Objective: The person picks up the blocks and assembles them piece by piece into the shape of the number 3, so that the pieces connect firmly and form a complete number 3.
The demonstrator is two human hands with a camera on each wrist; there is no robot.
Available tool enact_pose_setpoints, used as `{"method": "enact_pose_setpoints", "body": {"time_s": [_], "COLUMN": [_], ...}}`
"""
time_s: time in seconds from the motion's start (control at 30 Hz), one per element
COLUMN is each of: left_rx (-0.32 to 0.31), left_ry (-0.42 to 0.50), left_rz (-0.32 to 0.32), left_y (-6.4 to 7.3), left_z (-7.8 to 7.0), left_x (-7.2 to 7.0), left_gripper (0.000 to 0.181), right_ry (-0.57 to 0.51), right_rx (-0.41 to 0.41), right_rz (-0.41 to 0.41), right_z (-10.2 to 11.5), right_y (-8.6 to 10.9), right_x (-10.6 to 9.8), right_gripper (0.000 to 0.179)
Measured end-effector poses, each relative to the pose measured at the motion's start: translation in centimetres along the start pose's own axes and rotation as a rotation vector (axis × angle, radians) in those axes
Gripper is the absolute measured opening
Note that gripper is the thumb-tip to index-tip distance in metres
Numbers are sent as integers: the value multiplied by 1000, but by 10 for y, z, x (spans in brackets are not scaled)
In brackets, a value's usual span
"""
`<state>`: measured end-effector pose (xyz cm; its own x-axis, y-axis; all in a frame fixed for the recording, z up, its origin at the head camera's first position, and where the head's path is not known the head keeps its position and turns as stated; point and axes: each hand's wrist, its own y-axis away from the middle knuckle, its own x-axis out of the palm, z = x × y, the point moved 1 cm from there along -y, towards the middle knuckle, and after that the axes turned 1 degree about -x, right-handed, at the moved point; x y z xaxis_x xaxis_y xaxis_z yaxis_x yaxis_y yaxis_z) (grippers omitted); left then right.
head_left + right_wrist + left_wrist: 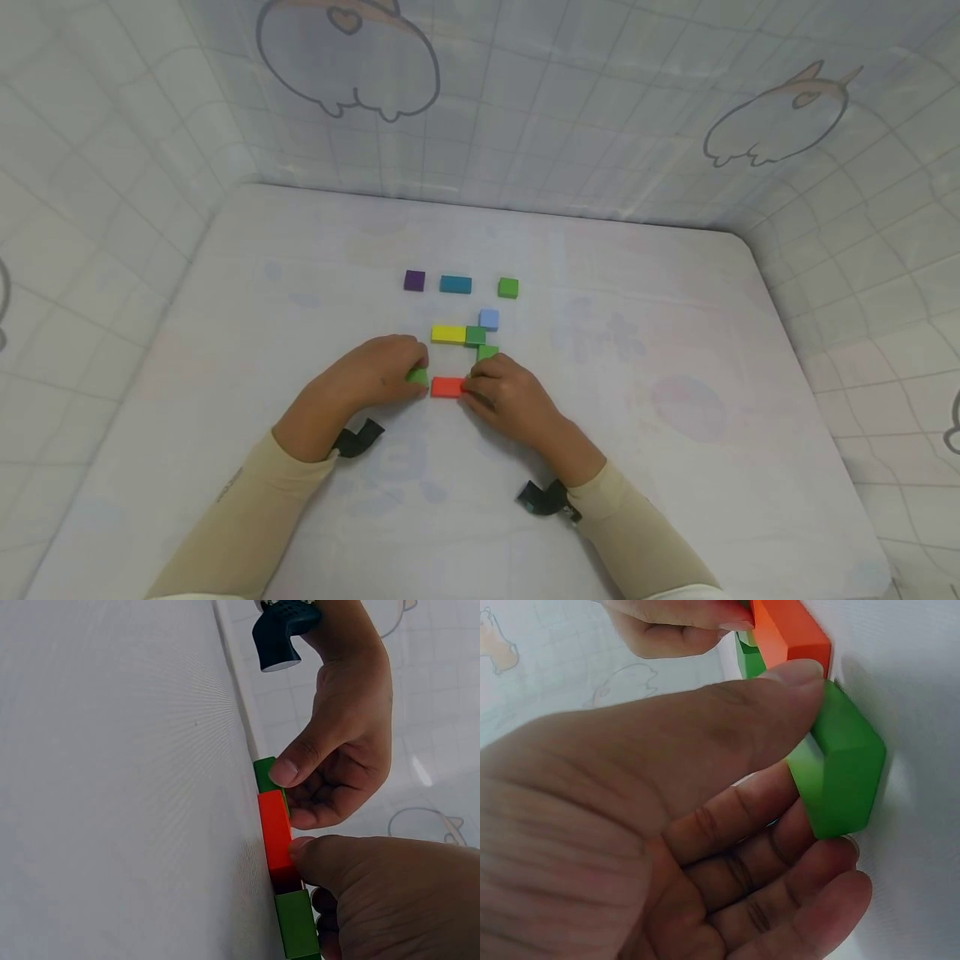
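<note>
On the white table, my left hand [382, 371] pinches a green block [847, 765] between thumb and fingers. This block stands close to the left end of a red oblong block [447, 387]. My right hand [513, 400] grips the red block near its right end, the thumb on its side in the right wrist view. A green block [297, 924] adjoins the red block's near end there. Behind the right fingers, another view of green shows as a partly covered block [487, 353]. Farther back, a yellow oblong block [448, 334] touches a dark green block [476, 336], with a light blue block [489, 319] at its corner.
A purple block [414, 281], a teal oblong block [456, 285] and a light green block [508, 288] lie spaced in a row farther back. Pale patterned curtains [570, 125] surround the white tabletop [675, 350] at the back and sides.
</note>
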<state>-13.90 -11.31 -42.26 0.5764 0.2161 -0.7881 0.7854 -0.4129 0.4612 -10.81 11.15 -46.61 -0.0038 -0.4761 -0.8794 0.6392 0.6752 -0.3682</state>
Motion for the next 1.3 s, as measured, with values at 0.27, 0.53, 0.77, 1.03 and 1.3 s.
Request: {"method": "enact_pose_setpoints", "body": {"time_s": [0.27, 0.53, 0.77, 1.03, 1.3], "left_rx": [-3, -7, 1, -8, -6], "left_ry": [9, 9, 1, 4, 7], "left_rz": [-4, 2, 6, 10, 2], "left_y": [-1, -1, -1, -2, -2], "left_z": [0, -1, -1, -1, -2], "left_x": [0, 0, 0, 1, 2], "left_gripper": [23, 23, 23, 25, 25], "right_ry": [1, -3, -8, -6, -9], "right_rx": [8, 15, 17, 23, 31], "right_rz": [6, 14, 16, 16, 25], "right_z": [0, -1, -1, -1, -1], "right_y": [-1, -1, -1, -1, -1], "right_x": [0, 0, 0, 1, 1], "right_gripper": [14, 15, 15, 15, 15]}}
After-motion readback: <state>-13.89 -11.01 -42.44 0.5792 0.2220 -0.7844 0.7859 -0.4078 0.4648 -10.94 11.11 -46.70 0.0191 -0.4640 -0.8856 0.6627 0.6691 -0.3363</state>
